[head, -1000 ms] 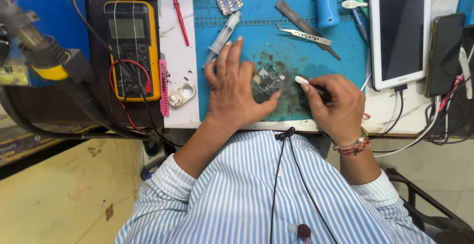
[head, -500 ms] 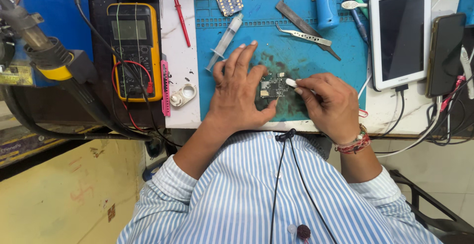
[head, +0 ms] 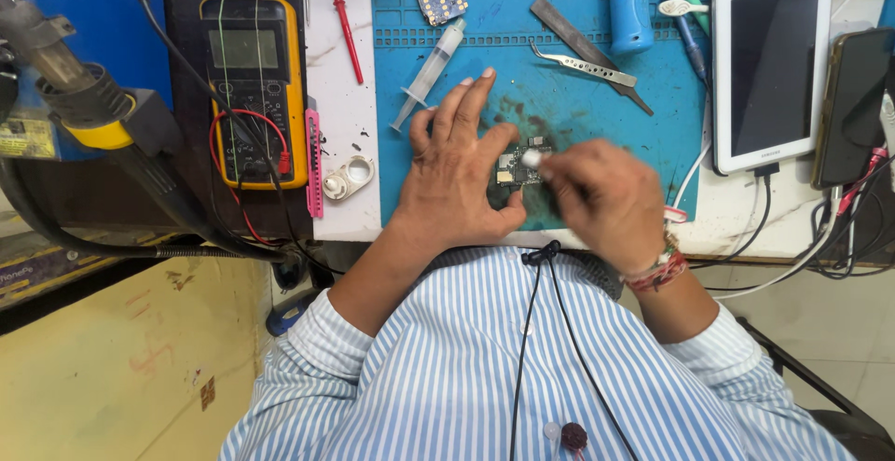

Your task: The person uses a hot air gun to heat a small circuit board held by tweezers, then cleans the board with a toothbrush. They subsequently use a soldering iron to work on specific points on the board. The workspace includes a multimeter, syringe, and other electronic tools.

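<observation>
My left hand [head: 459,177] lies palm down, fingers spread & stretched fwd, thumb angled in toward the right. Left forearm bare, striped blue-and-white shirt sleeve [head: 308,349] rolled up near the elbow. My right hand [head: 604,200] is curled, slightly blurred, fingertips pinched tight w/ knuckles up, just beside the left thumb. Right wrist carries a red-and-white thread band [head: 657,270]. Both forearms angle inward from my torso, elbows out.

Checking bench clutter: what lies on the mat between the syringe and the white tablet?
In the head view, between the syringe and the tablet lie steel tweezers, a flat metal blade and a blue tool handle.
</observation>
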